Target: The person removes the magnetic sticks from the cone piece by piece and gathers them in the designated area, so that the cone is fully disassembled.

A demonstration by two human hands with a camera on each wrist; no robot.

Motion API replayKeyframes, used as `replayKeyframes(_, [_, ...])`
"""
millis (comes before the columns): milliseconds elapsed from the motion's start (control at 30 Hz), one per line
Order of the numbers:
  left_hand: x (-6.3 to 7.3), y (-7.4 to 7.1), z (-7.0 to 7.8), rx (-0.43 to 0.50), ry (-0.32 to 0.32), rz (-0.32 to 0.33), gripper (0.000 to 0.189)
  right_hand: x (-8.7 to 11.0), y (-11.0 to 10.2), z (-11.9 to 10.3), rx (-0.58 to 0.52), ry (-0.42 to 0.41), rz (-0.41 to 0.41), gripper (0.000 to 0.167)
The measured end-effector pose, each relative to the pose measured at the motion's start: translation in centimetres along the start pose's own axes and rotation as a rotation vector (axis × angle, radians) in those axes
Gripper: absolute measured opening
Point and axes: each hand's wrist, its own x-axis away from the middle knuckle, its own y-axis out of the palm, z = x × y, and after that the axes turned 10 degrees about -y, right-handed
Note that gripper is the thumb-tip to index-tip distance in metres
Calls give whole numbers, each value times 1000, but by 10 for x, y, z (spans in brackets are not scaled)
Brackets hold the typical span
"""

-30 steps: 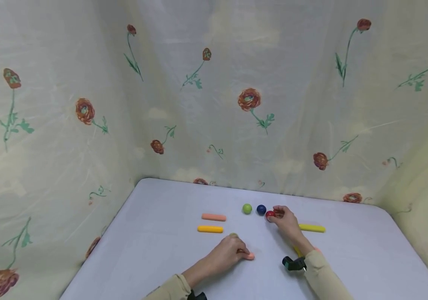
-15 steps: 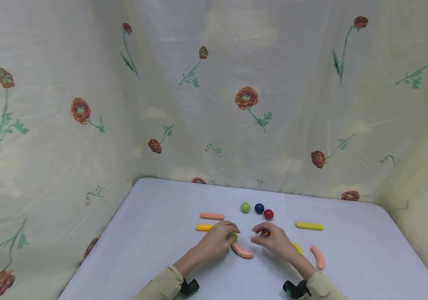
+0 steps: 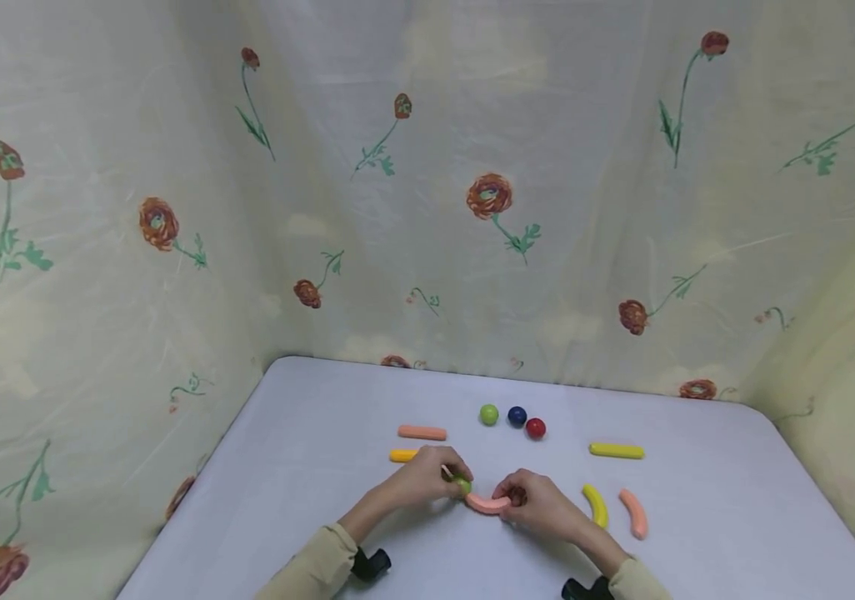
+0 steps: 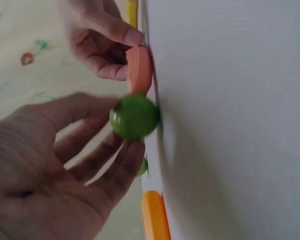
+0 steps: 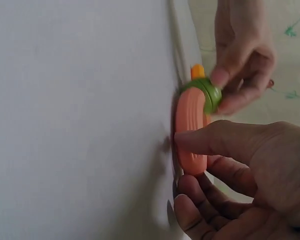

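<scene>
In the head view my left hand [image 3: 431, 475] pinches a green ball [image 4: 135, 116] between thumb and fingers, low over the table. Right beside that ball lies a curved pink stick [image 3: 487, 505]. My right hand [image 3: 540, 502] grips the far right end of this stick, thumb on one side and fingers on the other, as the right wrist view shows. Ball and stick end look to be touching or nearly so. Behind the left hand, an orange stick [image 3: 402, 456] is partly covered.
A second green ball [image 3: 489, 414], a blue ball [image 3: 517, 417] and a red ball [image 3: 536, 428] stand farther back. A straight pink stick [image 3: 422, 432] lies left. To the right are a straight yellow stick [image 3: 617, 451], a curved yellow one [image 3: 596, 506] and another curved pink one [image 3: 633, 513].
My right hand has left the red ball and come down to grip the curved pink stick. My left hand has let go of that stick and now holds the green ball.
</scene>
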Motion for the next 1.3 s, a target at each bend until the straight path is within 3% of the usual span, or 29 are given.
replayKeyframes(133, [4, 5, 4, 53, 21, -117, 15, 1, -7, 6, 21, 2, 32, 21])
replayKeyframes(267, [6, 20, 13, 106, 36, -161, 18, 1, -9, 8, 24, 44, 80, 30])
replayKeyframes(533, [10, 35, 21, 122, 44, -110, 19, -3, 7, 8, -58, 194, 309, 42])
replayKeyframes(733, [10, 33, 22, 135, 18, -107, 17, -6, 14, 5, -32, 270, 347, 41])
replayKeyframes(1000, [10, 30, 24, 70, 24, -115, 18, -3, 14, -1, -35, 315, 425, 37])
replayKeyframes(1300, [10, 30, 24, 81, -15, -123, 19, 17, 7, 2, -4, 397, 527, 32])
